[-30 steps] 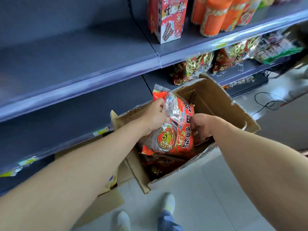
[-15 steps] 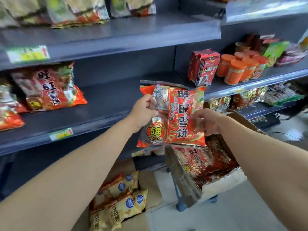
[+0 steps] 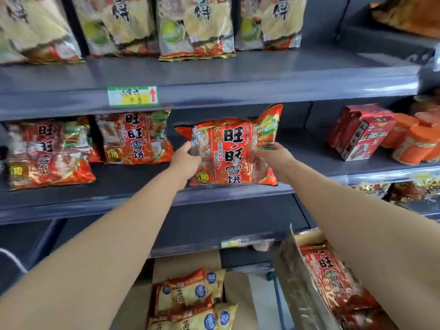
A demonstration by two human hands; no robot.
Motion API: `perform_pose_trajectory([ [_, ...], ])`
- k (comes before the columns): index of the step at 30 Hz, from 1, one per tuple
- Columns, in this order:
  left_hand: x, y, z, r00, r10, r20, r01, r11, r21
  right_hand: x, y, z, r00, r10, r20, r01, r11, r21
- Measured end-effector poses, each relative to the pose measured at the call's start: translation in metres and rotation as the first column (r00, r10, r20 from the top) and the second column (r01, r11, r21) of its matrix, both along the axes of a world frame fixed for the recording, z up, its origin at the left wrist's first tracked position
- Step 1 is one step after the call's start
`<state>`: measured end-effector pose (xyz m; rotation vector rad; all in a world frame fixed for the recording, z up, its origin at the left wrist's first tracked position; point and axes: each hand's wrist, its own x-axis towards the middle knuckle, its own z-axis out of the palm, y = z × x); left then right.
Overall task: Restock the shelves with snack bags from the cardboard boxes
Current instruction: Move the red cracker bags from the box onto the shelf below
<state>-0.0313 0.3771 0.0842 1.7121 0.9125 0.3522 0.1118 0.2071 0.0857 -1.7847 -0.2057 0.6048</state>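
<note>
**Seat the bag upright beside its twins**

You have the snack bag (image 3: 234, 151) upright in front of the middle shelf (image 3: 133, 178). Its bottom edge is down at the front lip, but it is not clear whether it already bears on the board. Your left hand (image 3: 188, 160) pinches the left edge, thumb on the face. Your right hand (image 3: 273, 158) grasps the right edge, with most of its fingers hidden behind the pack.

Push the bag back from the lip so that it stands in line with the two matching bags (image 3: 135, 139) to the left. The gap between those and the red carton (image 3: 359, 132) on the right looks wide enough, so aim just beside the nearer bag and leave room for more.

The pack looks puffed and slippery, and it may flop forward. Set the base flat first, lean the top slightly back, then let go one hand at a time. Face the print outward. More of the same wait in the cardboard box (image 3: 292, 287) at lower right.
</note>
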Motion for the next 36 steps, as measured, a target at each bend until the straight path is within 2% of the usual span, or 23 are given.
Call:
perform_pose_trajectory([
  [6, 0.050, 0.040, -0.016, 0.997, 0.079, -0.005, -0.078, 0.986, -0.150, 0.045, 0.057, -0.022, 0.999, 0.038, -0.035, -0.037, 0.998, 0.043],
  [10, 0.084, 0.071, -0.032, 0.993, 0.116, 0.012, -0.113, 0.987, -0.116, 0.081, 0.095, -0.031, 0.992, 0.103, -0.072, -0.101, 0.994, 0.036],
  [15, 0.120, 0.112, -0.038, 0.979, 0.200, 0.021, -0.198, 0.976, -0.087, 0.113, 0.140, -0.041, 0.983, 0.178, -0.036, -0.178, 0.984, -0.001],
  [20, 0.136, 0.148, -0.049, 0.970, 0.237, -0.050, -0.239, 0.971, -0.029, 0.134, 0.183, -0.055, 0.990, 0.141, 0.010, -0.140, 0.989, -0.057],
  [25, 0.146, 0.154, -0.057, 0.973, 0.227, -0.038, -0.227, 0.974, 0.018, 0.138, 0.196, -0.063, 0.996, 0.079, 0.029, -0.077, 0.994, -0.075],
  [28, 0.145, 0.151, -0.057, 0.976, 0.218, -0.019, -0.218, 0.976, 0.012, 0.136, 0.196, -0.064, 0.996, 0.075, 0.043, -0.070, 0.992, -0.104],
  [32, 0.136, 0.146, -0.055, 0.979, 0.203, 0.000, -0.203, 0.979, -0.017, 0.135, 0.191, -0.066, 0.985, 0.095, 0.144, -0.058, 0.968, -0.243],
  [36, 0.121, 0.132, -0.047, 0.983, 0.174, -0.055, -0.178, 0.982, -0.070, 0.124, 0.180, -0.064, 0.976, 0.090, 0.199, -0.025, 0.951, -0.307],
])
